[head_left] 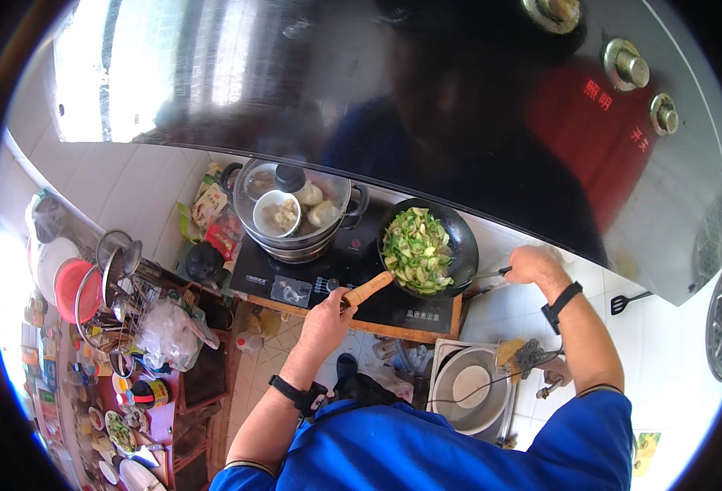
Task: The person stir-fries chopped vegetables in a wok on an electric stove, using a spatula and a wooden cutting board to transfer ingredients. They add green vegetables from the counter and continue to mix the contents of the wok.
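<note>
A dark wok [463,250] sits on the right side of the black induction cooktop [361,313], tilted in my view. Sliced green vegetables [419,251], some pale inside, fill its left part. Around the wok's wooden handle [368,289] my left hand [326,320] is closed. Right of the wok, my right hand [534,266] grips a utensil with a dark handle [504,270]; its thin shaft runs toward the wok rim, and its working end cannot be made out. A lidded steamer pot [293,236] stands on the left burner, with bowls and pale round food under its glass lid.
The black range hood [398,110] hangs low over the cooktop's back. At lower right is a sink with a metal basin [441,393]. A black slotted turner [620,303] hangs on the tiled wall. Food packets [220,236] and a crowded dish rack [115,307] lie left.
</note>
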A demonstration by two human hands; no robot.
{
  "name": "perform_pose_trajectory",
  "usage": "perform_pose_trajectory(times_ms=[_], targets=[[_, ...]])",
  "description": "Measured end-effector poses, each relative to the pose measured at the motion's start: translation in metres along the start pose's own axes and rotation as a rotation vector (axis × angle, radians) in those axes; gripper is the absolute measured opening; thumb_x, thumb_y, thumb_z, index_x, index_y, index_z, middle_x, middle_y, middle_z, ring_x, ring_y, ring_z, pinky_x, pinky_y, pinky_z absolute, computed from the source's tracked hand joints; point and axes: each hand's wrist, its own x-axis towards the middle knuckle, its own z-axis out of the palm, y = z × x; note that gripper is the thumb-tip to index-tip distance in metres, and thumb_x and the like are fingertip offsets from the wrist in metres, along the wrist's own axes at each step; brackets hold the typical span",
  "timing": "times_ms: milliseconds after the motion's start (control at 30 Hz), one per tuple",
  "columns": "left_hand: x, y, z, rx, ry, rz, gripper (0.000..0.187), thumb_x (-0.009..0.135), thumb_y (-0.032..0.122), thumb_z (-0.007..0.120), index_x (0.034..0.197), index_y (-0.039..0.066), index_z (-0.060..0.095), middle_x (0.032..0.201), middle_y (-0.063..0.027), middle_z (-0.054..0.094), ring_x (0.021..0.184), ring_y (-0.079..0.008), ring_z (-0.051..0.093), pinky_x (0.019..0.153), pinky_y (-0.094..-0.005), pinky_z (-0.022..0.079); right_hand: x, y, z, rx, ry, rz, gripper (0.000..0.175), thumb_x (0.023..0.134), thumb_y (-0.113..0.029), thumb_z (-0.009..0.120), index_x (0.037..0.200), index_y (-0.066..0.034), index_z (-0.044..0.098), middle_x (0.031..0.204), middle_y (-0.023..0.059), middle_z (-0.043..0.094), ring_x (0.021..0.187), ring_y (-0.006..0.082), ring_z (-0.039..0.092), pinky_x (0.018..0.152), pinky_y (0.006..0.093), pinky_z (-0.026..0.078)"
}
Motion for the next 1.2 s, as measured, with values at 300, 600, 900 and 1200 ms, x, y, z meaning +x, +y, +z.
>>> perform_pose_trajectory(times_ms=[300,600,900,1200], targets=[[-0.003,-0.002,0.000,0.016,0.029,0.033,0.042,0.103,0.022,0.073,0.139,0.004,0.063,0.103,-0.0248,0.079,0.097,-0.0442,0.076,0.085,-0.0511,0.062,0.020,-0.049,0.091,0.644,0.093,0.055,0.038,0.098,-0.042,0.077,0.108,-0.0051,0.082,0.102,0.0246,0.078,0.100,0.0442,0.074,0.087,0.0517,0.058],[-0.002,0.004,-0.001,0.011,0.003,0.009,0.042,0.102,0.020,0.073,0.139,0.003,0.062,0.105,-0.0254,0.078,0.100,-0.0448,0.076,0.086,-0.0506,0.061,-0.005,-0.053,0.030,0.522,0.243,0.001,0.032,0.098,-0.037,0.078,0.108,-0.0068,0.080,0.096,0.0223,0.077,0.095,0.0447,0.073,0.082,0.0532,0.057],[-0.003,0.001,-0.003,0.053,0.006,0.042,0.043,0.103,0.020,0.073,0.140,0.003,0.062,0.108,-0.0235,0.079,0.099,-0.0428,0.076,0.085,-0.0497,0.062,0.041,-0.100,0.014,0.175,0.183,-0.043,0.032,0.098,-0.041,0.077,0.101,-0.0084,0.080,0.097,0.0165,0.080,0.098,0.0401,0.077,0.085,0.0512,0.061],[-0.003,0.001,-0.001,0.036,0.002,-0.009,0.044,0.102,0.019,0.073,0.142,0.004,0.062,0.112,-0.0238,0.079,0.104,-0.0432,0.076,0.090,-0.0488,0.061,-0.002,-0.016,-0.023,-0.051,0.363,-0.056,0.030,0.092,-0.036,0.080,0.100,-0.0070,0.083,0.100,0.0186,0.080,0.101,0.0399,0.077,0.091,0.0503,0.061]])
